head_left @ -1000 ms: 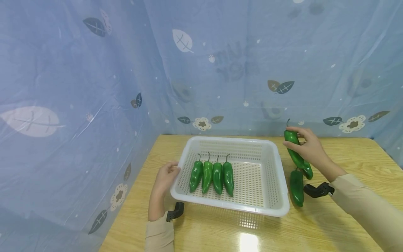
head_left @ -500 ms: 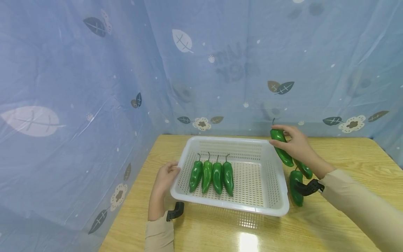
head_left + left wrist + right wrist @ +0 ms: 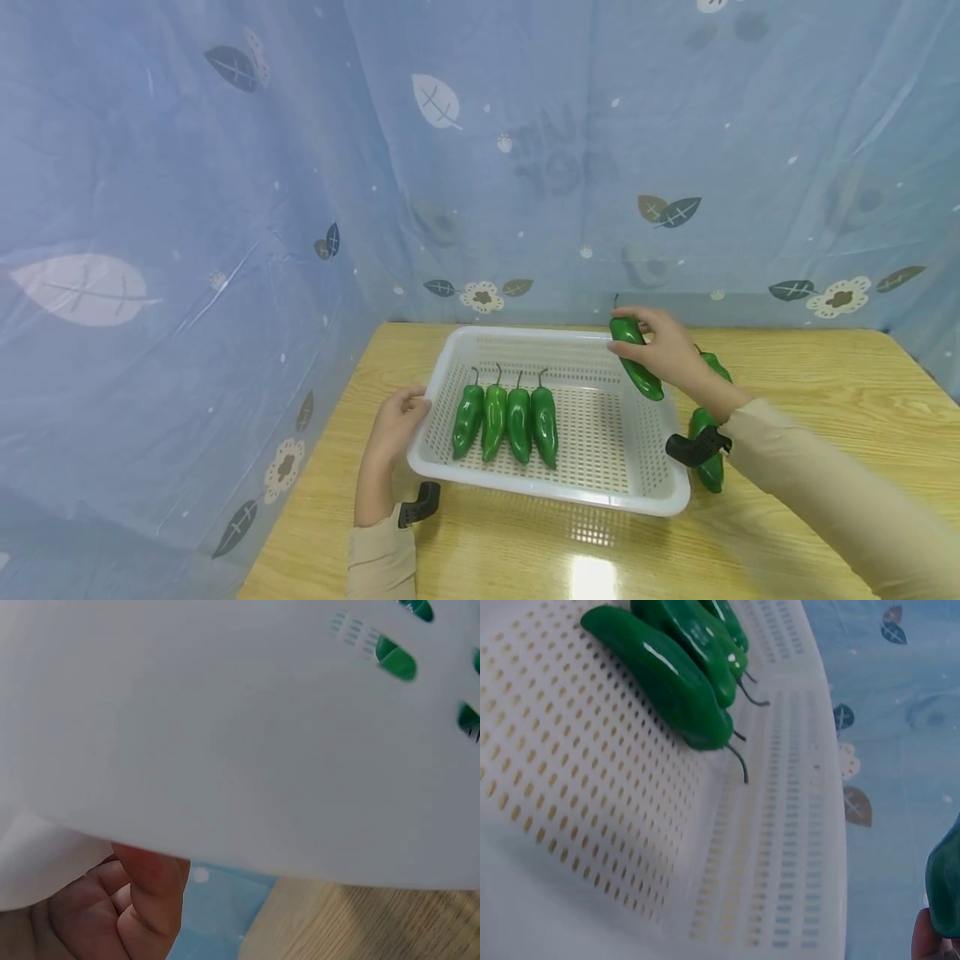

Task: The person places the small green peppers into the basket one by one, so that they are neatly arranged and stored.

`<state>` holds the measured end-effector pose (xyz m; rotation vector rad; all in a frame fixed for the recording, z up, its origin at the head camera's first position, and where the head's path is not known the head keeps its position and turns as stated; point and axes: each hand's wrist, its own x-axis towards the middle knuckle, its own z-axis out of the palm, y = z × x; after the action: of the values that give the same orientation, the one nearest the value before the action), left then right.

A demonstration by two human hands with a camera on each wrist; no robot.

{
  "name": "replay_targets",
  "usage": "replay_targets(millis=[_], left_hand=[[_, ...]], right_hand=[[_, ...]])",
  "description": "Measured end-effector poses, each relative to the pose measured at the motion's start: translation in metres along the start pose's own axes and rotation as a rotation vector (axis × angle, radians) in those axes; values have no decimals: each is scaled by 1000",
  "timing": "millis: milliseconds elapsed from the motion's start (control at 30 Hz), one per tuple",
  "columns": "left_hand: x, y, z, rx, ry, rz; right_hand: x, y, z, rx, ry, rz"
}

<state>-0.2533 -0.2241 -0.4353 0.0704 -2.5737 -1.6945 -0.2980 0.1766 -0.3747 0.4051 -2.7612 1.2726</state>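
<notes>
A white plastic basket (image 3: pixel 547 493) with a perforated floor stands mid-table in the head view. Several green peppers (image 3: pixel 519 425) lie side by side in its left half, stems toward the back. My left hand (image 3: pixel 393 425) grips the left rim; in the left wrist view its curled fingers (image 3: pixel 154 900) meet the rim's edge. Over the basket's back right corner, my right hand (image 3: pixel 660 346) pinches another green pepper (image 3: pixel 637 371) between thumb and fingers, stem up and tilted. Only part of that pepper (image 3: pixel 946 889) shows at the right wrist view's edge.
Two more green peppers lie on the wooden table right of the basket: a front one (image 3: pixel 712 477), partly behind the black wrist mount (image 3: pixel 697 447), and a back one (image 3: pixel 716 365), partly behind the right arm. A blue patterned curtain (image 3: pixel 525 208) hangs behind the table.
My right hand has carried its pepper leftward from above the table's right side to over the basket's back right corner. The left hand and the basket stay in place.
</notes>
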Motion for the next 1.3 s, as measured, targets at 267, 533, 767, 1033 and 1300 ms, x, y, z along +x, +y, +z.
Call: replay_targets(millis=[267, 533, 767, 1033, 1300], left_hand=[[1, 0, 1, 2, 0, -15], [0, 0, 1, -2, -2, -8], [0, 2, 0, 1, 0, -8], [-1, 1, 0, -5, -1, -2], [0, 1, 1, -7, -3, -3]], right_hand=[[9, -4, 20, 63, -31, 9], [14, -11, 37, 80, -51, 39], [17, -14, 52, 71, -67, 28], [17, -21, 66, 82, -61, -1], [21, -23, 83, 45, -20, -2]])
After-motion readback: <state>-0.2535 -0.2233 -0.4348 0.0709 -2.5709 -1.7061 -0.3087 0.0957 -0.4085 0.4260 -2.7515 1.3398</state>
